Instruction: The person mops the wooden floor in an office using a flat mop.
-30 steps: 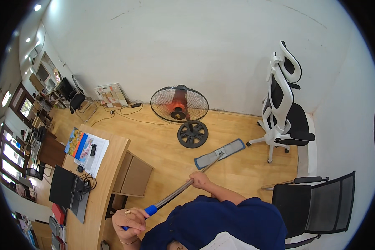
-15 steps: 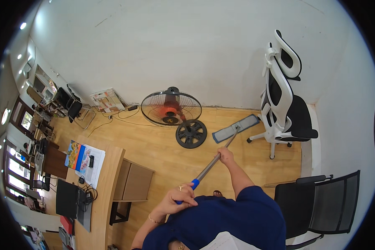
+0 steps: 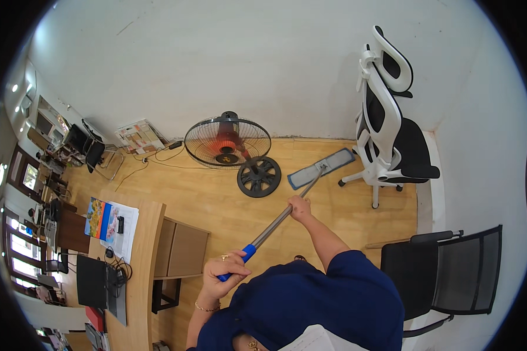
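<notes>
A flat mop (image 3: 321, 168) with a grey and blue head lies on the wooden floor, close to the wall and beside a white and black office chair (image 3: 386, 123). Its grey pole slants back toward me and ends in a blue grip. My left hand (image 3: 223, 272), with a ring and a bracelet, is closed round the blue grip at the upper end. Farther down the pole, my right hand (image 3: 300, 207) grips the grey shaft. A standing fan (image 3: 259, 176) with a black round base is left of the mop head.
On the left, a wooden desk (image 3: 146, 251) carries a laptop (image 3: 93, 284), cables and papers. A black mesh chair (image 3: 413, 278) stands at the right. Flat boards (image 3: 140, 136) lean on the wall, and a cord runs along the floor by the fan.
The whole view has shifted, so the fan, chairs and desk sit slightly higher and more to the left. Both hands still hold the pole; the mop head stays between the fan and the office chair.
</notes>
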Demonstrator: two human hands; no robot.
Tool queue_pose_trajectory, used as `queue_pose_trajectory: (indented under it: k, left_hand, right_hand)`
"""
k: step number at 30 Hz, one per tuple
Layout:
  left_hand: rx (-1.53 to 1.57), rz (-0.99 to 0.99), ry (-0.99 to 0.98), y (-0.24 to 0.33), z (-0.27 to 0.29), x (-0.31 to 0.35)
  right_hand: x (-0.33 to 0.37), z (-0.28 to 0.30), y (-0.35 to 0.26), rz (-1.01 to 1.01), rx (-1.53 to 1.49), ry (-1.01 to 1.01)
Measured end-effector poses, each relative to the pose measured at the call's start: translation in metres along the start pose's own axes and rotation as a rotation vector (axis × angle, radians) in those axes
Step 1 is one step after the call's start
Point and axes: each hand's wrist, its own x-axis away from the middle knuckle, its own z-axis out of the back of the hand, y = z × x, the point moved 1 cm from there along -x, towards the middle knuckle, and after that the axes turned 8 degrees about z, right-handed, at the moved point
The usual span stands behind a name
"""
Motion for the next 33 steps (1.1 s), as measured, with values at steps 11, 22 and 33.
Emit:
queue_pose_trajectory:
  k: [11, 22, 33]
  left_hand:
    - [-0.106, -0.063, 0.163, 0.062, 0.009, 0.128]
    - [-0.080, -0.333, -0.370, 0.135, 0.080, 0.265]
    - [0.062, -0.543, -0.440, 0.171, 0.077, 0.318]
  right_hand:
    - [0.098, -0.016, -0.107, 0.167, -0.007, -0.092]
    - [0.232, -0.049, -0.264, 0.393, -0.142, 0.139]
    - [0.305, -0.016, -0.295, 0.603, -0.074, -0.413]
